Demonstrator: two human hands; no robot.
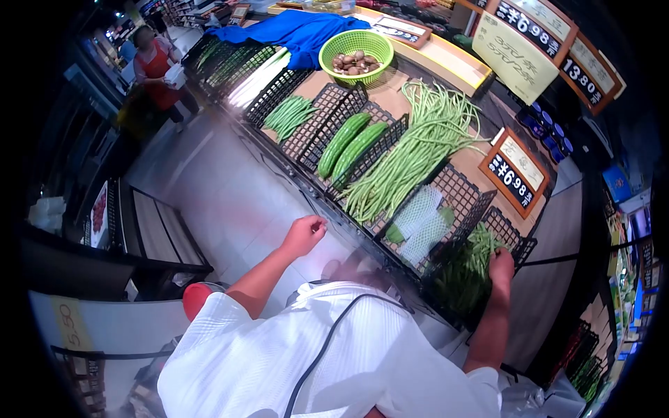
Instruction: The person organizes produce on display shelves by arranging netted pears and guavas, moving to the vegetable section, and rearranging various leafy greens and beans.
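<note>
My right hand (501, 266) is at the right end of the vegetable stand, its fingers closed at the edge of a heap of flat green pods (481, 245). The pods lie in a black crate above dark leafy greens (456, 285). My left hand (304, 235) hovers over the aisle in front of the stand, with its fingers curled together; whether anything small is inside is hidden. Between the hands, pale green vegetables in white foam netting (421, 226) rest in a crate. Long green beans (414, 150) spread beside them.
Two bitter gourds (352, 148), short green beans (290, 116) and a green basket of mushrooms (357, 56) are farther along. A blue cloth (293, 33) drapes the back. A price sign (514, 172) stands at right. A person in a red apron (157, 73) is in the aisle.
</note>
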